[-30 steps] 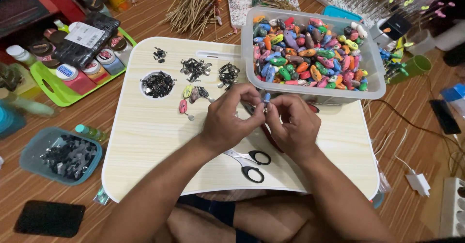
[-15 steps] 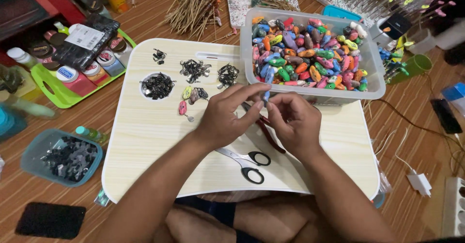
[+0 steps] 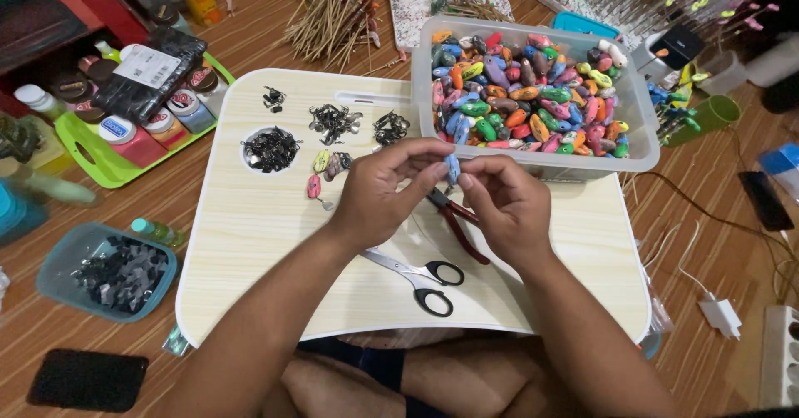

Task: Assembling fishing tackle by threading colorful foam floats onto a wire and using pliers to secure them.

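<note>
Nearest, at the desk's front edge, black-handled scissors lie flat, with red-handled pliers just behind them under the wrists. Above these, over the middle of the desk, both hands meet on one small blue lure. It stands roughly upright between them, its long axis running top to bottom in the head view, held clear of the desk. Left hand pinches it from the left, thumb and forefinger closed on its upper part; right hand pinches from the right, fingertips closed on the same piece, so both are equally close and the lure sits right between the two sets of fingertips. Farther back on the left of the desk lie a few loose lures, then a round recess of black hooks and small hook piles. At the desk's far right corner stands a clear bin heaped with coloured lures. Off the desk's left edge sits a green tray of jars.
</note>
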